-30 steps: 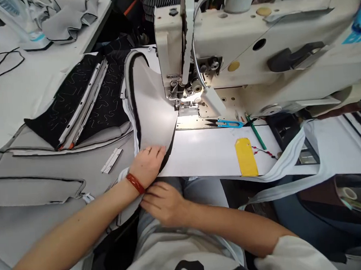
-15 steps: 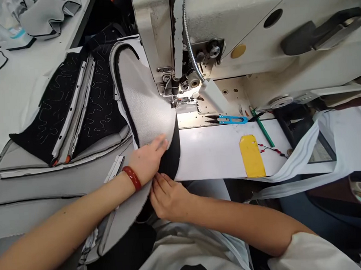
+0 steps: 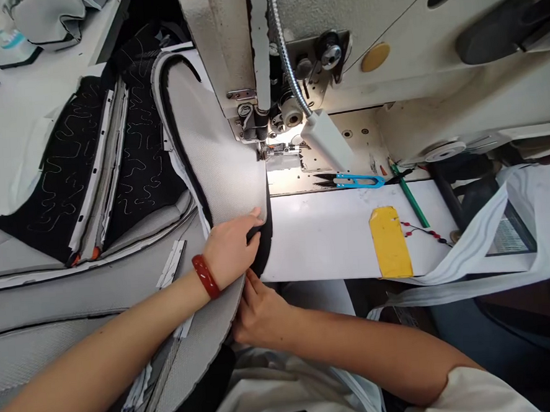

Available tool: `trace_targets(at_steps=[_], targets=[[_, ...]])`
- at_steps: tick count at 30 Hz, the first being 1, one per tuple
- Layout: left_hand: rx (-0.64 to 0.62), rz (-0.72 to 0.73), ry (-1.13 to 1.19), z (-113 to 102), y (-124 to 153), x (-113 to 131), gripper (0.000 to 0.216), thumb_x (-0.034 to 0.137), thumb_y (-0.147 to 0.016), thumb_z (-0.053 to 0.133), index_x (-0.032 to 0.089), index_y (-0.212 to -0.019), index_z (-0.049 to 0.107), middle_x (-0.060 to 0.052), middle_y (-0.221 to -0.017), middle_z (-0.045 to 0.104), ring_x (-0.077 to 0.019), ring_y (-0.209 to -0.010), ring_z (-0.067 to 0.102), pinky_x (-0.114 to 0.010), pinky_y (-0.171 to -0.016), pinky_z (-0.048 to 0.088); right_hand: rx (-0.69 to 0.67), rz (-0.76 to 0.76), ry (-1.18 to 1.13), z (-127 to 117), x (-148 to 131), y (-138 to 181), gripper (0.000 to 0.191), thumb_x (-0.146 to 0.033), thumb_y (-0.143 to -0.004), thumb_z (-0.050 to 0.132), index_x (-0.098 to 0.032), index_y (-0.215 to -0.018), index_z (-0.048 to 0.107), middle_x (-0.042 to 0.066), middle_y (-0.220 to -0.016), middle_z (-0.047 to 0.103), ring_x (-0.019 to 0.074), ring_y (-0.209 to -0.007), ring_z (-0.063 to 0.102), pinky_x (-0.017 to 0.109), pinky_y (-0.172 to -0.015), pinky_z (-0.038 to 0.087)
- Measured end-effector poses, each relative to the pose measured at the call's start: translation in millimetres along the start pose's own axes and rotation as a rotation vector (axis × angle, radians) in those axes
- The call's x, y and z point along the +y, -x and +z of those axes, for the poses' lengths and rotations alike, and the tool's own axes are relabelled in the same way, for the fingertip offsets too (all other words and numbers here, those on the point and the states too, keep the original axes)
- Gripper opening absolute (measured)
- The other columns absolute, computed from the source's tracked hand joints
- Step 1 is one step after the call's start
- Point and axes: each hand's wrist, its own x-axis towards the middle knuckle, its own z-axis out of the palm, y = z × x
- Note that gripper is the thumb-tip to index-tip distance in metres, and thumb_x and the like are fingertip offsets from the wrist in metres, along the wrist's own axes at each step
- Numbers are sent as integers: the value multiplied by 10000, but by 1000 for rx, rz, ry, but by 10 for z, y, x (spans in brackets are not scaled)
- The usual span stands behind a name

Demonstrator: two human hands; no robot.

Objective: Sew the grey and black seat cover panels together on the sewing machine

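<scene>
A light grey mesh fabric panel [image 3: 216, 166] with black piping curves up to the needle area of a sewing machine [image 3: 310, 23]. Black fabric [image 3: 264, 250] shows beneath its right edge. My left hand [image 3: 233, 249], with a red bangle on its wrist, is closed on the grey panel's edge, fingers on top and thumb by the black layer. Just below it, at the table's front edge, my right hand [image 3: 263, 309] pinches the lower part of the same fabric. Its fingertips are partly hidden under the cloth.
Blue thread snips [image 3: 355, 180], a green pencil [image 3: 412, 201] and a yellow card [image 3: 390, 242] lie right of the needle. White strips [image 3: 481, 224] hang over the table's right end. Black stitched panels [image 3: 146, 158] lie at left. A white lamp head [image 3: 327, 140] hangs near the needle.
The left hand's fingers have curled from lying flat to gripping the panel's edge. My right hand has shifted slightly right, its fingers farther under the fabric. The head view has moved a little.
</scene>
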Motion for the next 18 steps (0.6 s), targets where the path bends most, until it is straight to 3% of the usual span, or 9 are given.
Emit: trace_targets(at_steps=[4, 10, 15, 18], targets=[[-34, 25, -35, -11, -126, 46, 331, 125, -870, 516, 207, -1119, 719, 23, -1316, 623, -186, -1133, 664, -321, -1038, 518, -74, -14, -29, 37, 68, -5, 233, -86, -796, 489, -91, -819, 720, 168, -765, 715, 235, -633, 640, 527, -808, 552], [-41, 14, -57, -40, -314, 63, 348, 134, -895, 478, 224, -1110, 737, 52, -1311, 618, -165, -1145, 655, -281, -1026, 513, -224, -11, -89, 41, 169, -66, 220, -119, -808, 539, -77, -891, 739, 200, -795, 715, 293, -733, 655, 602, -843, 510], [-100, 9, -241, -46, -473, 78, 383, 140, -867, 477, 266, -1119, 736, 63, -1374, 569, -225, -1147, 653, -368, -1014, 516, -357, -24, -211, 15, 258, -175, 223, -93, -801, 521, -111, -841, 739, 141, -706, 700, 268, -649, 640, 525, -701, 539], [-99, 13, -317, -46, -570, 66, 389, 155, -864, 468, 279, -1118, 735, 57, -1400, 557, -246, -1098, 670, -388, -946, 534, -438, -29, -274, 32, 333, -259, 258, -82, -832, 510, -140, -899, 753, 126, -762, 723, 269, -713, 655, 519, -736, 532]])
